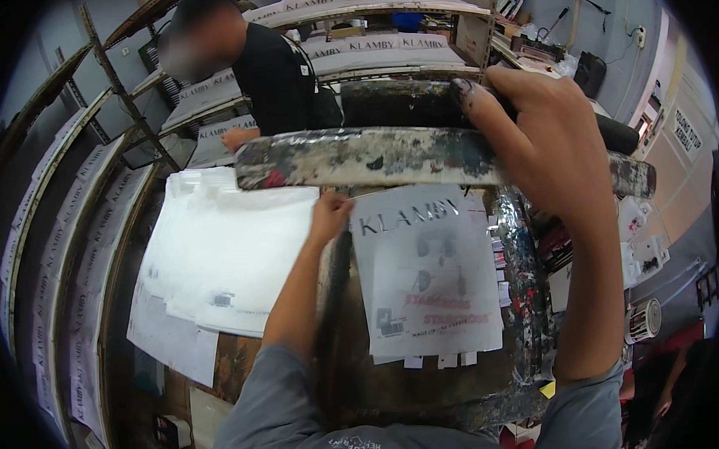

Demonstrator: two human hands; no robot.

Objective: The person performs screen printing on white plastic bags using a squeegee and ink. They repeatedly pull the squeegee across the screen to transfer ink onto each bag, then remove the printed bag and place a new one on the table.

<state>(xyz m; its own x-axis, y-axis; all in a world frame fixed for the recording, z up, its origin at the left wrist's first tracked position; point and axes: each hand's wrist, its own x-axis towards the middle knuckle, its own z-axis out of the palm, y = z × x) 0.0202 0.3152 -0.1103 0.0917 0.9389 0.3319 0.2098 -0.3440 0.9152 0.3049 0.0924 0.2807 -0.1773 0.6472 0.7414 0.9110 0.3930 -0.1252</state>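
Pinching, with nearer left hand [329, 216], translucent printed sheet [428, 273] lying rightward, lengthwise bodyward. Clasping paint-smeared bar [349, 157] with right hand [548, 131].

The person's shirt [415, 444] is grey, with short, loose sleeves [277, 397]. A small white print [355, 445] with letters and a jagged shape sits on its front. The right thumb [477, 105] has dark smudges on it.
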